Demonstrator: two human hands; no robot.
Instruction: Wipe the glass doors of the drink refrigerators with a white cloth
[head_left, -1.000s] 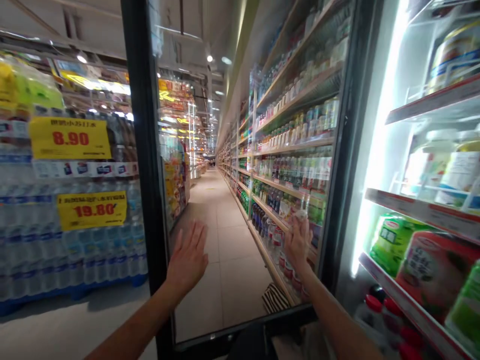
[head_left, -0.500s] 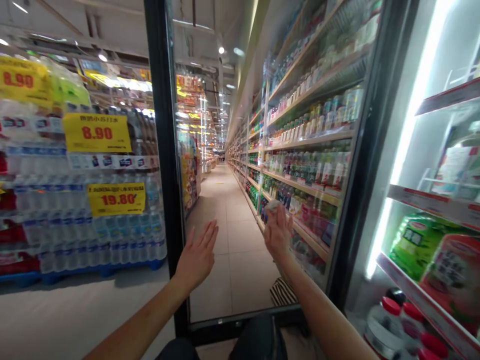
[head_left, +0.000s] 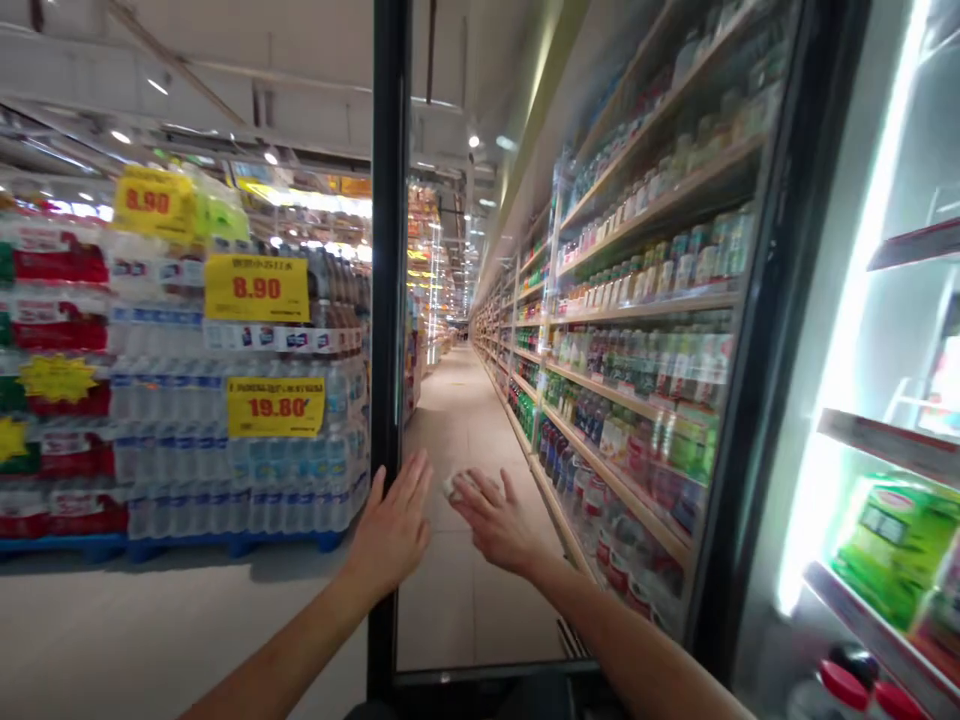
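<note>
My left hand [head_left: 391,525] lies with its fingers stretched out against the glass door [head_left: 442,610], beside its black frame [head_left: 388,380]. Nothing shows in that hand. To its right, my right hand [head_left: 499,530] presses a small, pale crumpled cloth [head_left: 452,487] to the glass. The fingers cover most of the cloth, so its exact kind is hard to make out. Through the pane, or mirrored in it, appear a long aisle and shelves of bottles [head_left: 637,350].
A lit cooler on the right holds green packages [head_left: 892,545] and red-capped containers [head_left: 840,690] below its shelf edges [head_left: 885,445]. Bottled-water packs [head_left: 180,430] stand stacked on blue pallets [head_left: 240,545] at left, with yellow price signs [head_left: 257,288].
My right hand has moved left and slightly down across the glass with the cloth, closer to my left hand. The view has shifted left; the left hand is now near the door frame.
</note>
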